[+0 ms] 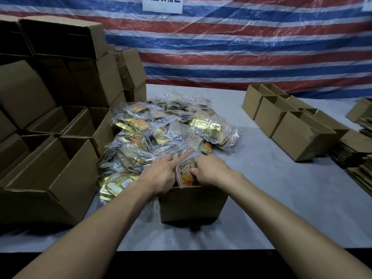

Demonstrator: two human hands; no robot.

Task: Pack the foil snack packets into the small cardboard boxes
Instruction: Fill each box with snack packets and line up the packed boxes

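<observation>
A small open cardboard box (192, 204) stands on the table right in front of me. A clear bag of gold foil snack packets (186, 174) sticks up out of its top. My right hand (211, 171) grips the bag's right edge. My left hand (161, 176) lies against the bag's left side, index finger stretched forward over it; its other fingers are hidden behind the bag. Behind the box lies a big heap of bagged foil packets (161, 129).
Large open cartons (50, 178) are stacked at the left, beside the heap. Three small open boxes (298, 131) stand in a row at the right, with flattened cardboard (354, 156) piled beyond them. A striped tarp hangs behind the grey table (271, 188).
</observation>
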